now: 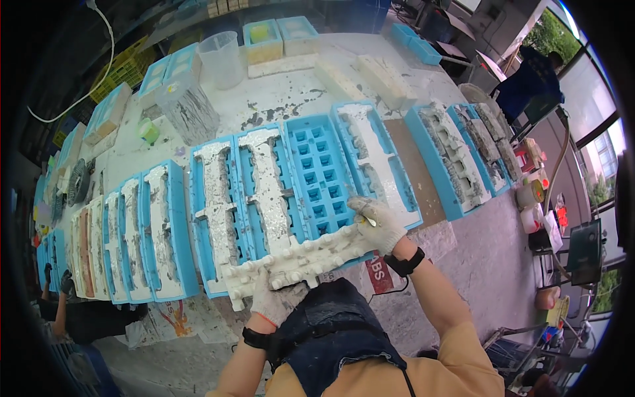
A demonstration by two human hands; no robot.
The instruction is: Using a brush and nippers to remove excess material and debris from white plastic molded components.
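A long, knobbly white plaster casting [301, 260] lies slantwise in front of my body, across the near ends of the blue molds. My left hand [270, 301], in a white glove, grips its left part from below. My right hand [378, 226], also gloved, is closed at the casting's right end around a small thin tool [368, 221] with a shiny tip; its exact kind is hard to make out. Just beyond sits an unfilled blue mold [309, 122] with two rows of square pockets. Blue molds [241, 192] on either side of it hold white, grey-speckled plaster.
More filled molds stand at left [173, 225] and right [444, 182]. Farther back on the white table [278, 92] are a clear plastic pitcher [221, 61], a streaked container [188, 109] and plaster blocks [383, 76]. A co-worker's dark-gloved hand [67, 283] is at far left; another person [529, 83] is at far right.
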